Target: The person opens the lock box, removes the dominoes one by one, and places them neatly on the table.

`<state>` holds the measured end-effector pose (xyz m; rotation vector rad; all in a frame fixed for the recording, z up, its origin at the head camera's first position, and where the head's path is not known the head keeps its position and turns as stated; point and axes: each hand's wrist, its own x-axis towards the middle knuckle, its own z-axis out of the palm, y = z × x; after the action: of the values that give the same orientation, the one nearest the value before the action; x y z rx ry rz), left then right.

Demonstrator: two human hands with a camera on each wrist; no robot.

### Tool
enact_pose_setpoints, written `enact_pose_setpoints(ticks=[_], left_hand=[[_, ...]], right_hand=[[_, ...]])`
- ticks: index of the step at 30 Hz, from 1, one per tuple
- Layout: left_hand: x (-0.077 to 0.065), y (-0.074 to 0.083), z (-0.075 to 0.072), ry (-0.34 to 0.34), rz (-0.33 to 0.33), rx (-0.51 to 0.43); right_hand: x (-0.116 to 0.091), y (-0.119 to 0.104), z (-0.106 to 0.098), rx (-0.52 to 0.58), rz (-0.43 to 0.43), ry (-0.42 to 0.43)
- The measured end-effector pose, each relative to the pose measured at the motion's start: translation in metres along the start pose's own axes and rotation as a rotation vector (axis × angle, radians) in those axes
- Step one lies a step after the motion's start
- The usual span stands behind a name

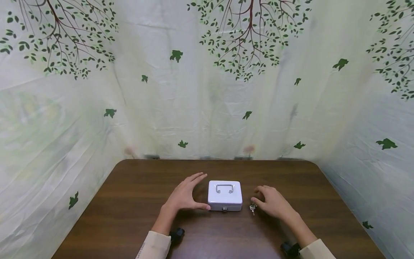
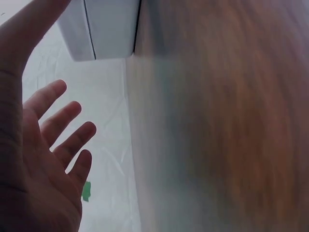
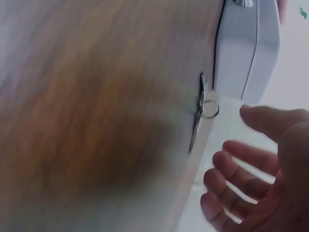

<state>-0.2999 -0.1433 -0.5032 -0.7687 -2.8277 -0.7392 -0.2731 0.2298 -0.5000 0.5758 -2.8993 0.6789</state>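
Observation:
A small white cash box (image 1: 224, 198) with a folded metal handle on its lid and a round lock in front sits closed on the brown wooden table (image 1: 223, 233). Beside its left side is my left hand (image 1: 185, 194), fingers extended and the thumb tip right at the front left corner. A pair of small metal keys on a ring (image 1: 252, 207) lies just right of the box. Over these keys hovers my right hand (image 1: 273, 202), its fingers loosely bent. In the right wrist view the keys (image 3: 199, 113) lie apart from the thumb and fingers, with nothing in the grasp.
A pale cloth curtain (image 1: 207, 118) printed with branches and green leaves hangs behind the table and along both sides. Each wrist wears a black strap camera, the left one (image 1: 177, 235) low near the table and the right one (image 1: 291, 249) likewise.

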Motion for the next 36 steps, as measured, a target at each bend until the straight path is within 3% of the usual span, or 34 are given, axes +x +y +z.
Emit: enact_pose_setpoints(ticks=[6, 9, 25, 36], left_hand=[[0.004, 0.005, 0.006, -0.027, 0.046, -0.041], [0.006, 0.009, 0.010, -0.045, 0.074, -0.063], [0.009, 0.012, 0.020, -0.092, 0.112, -0.133], [0.011, 0.007, 0.024, -0.072, 0.154, -0.183]], right_hand=[[0.004, -0.010, 0.010, 0.012, 0.166, 0.002], [0.003, -0.013, 0.015, 0.010, 0.208, -0.009], [-0.007, -0.022, 0.015, 0.043, 0.234, 0.043], [-0.011, -0.021, 0.016, 0.024, 0.279, 0.066]])
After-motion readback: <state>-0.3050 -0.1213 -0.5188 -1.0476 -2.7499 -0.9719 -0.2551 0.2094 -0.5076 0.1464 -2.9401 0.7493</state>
